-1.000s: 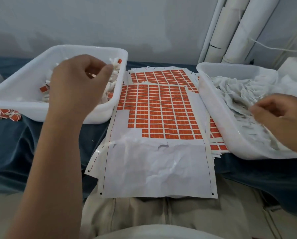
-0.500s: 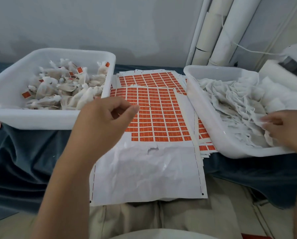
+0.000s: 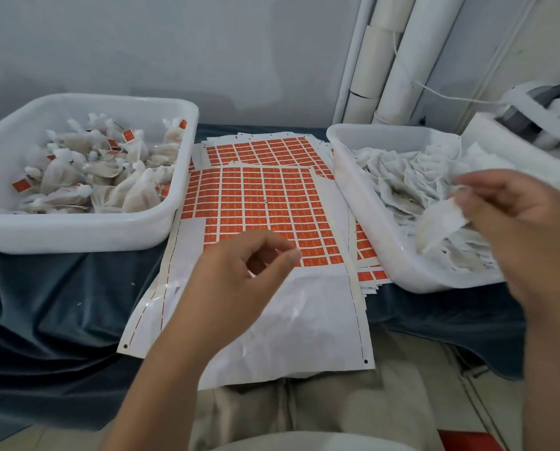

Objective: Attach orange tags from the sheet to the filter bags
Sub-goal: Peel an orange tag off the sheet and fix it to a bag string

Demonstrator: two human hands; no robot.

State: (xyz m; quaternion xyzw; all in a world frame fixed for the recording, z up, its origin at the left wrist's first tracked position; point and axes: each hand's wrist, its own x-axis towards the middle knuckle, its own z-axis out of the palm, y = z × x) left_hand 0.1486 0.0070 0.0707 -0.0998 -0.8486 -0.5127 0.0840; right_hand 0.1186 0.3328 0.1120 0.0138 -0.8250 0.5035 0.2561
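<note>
Head view: nearest, the left hand [image 3: 236,281] hovers over the bare lower part of the sheet [image 3: 304,320], fingers loosely curled, thumb and forefinger apart and empty, just beside the closest row of orange tags [image 3: 317,252]. The sheet lies on the blue cloth [image 3: 60,304] covering the tabletop, between two trays. To the right, the blurred right hand [image 3: 519,232] pinches one filter bag [image 3: 438,219] by its edge above the right tray [image 3: 363,216], which holds a heap of untagged ones. The bag looks feather-light, limp and easily torn, so a gentle pinch near its string suits it. A tag should peel best from a corner. Further left, the left tray [image 3: 77,229] holds tagged bags [image 3: 135,190]. White rolls [image 3: 399,70] stand behind.
</note>
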